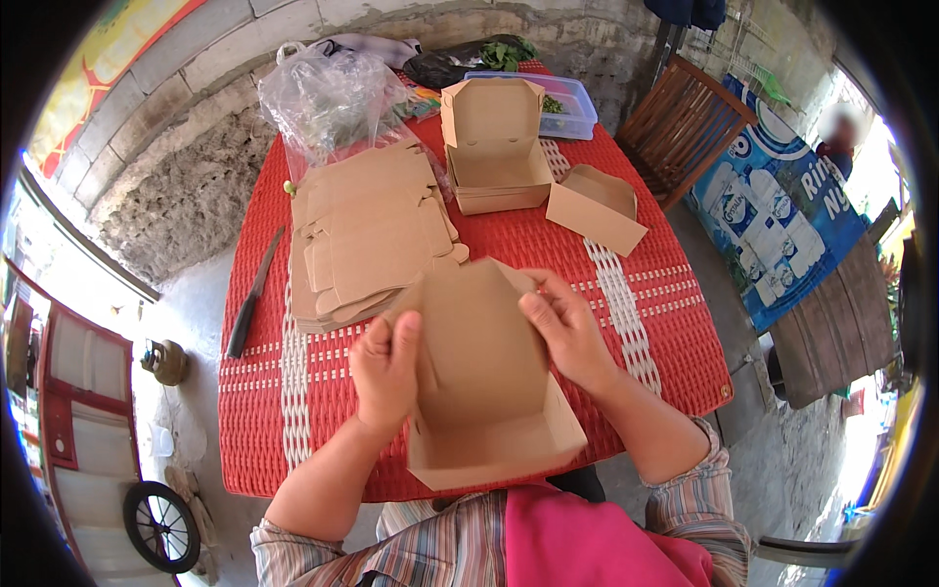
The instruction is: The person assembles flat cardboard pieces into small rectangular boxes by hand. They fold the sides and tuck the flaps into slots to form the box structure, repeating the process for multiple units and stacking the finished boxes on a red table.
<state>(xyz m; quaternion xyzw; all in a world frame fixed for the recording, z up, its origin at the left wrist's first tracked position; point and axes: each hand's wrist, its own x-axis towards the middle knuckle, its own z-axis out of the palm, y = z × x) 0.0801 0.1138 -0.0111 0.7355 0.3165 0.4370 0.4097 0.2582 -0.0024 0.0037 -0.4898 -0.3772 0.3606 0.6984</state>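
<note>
A brown cardboard box (499, 445) with its lid raised is between my hands at the table's near edge. My left hand (384, 367) grips the left side of the lid, thumb on the inner face. On the lid's other side, my right hand (565, 328) pinches the corner, the thumb in front and the fingers curled behind. Left of centre, just beyond my left hand, lies a stack of flat cardboard box blanks (372, 230). Folded boxes (499, 181), the top one with its lid up, stand at the far middle. Another folded box (597, 210) sits tilted beside them.
A knife (254, 293) lies along the left side of the red woven table (675, 338). At the back are a clear plastic bag (333, 103), a black bag (445, 68), green leaves (504, 54) and a plastic tub (577, 112). A wooden chair (680, 127) stands right of the table.
</note>
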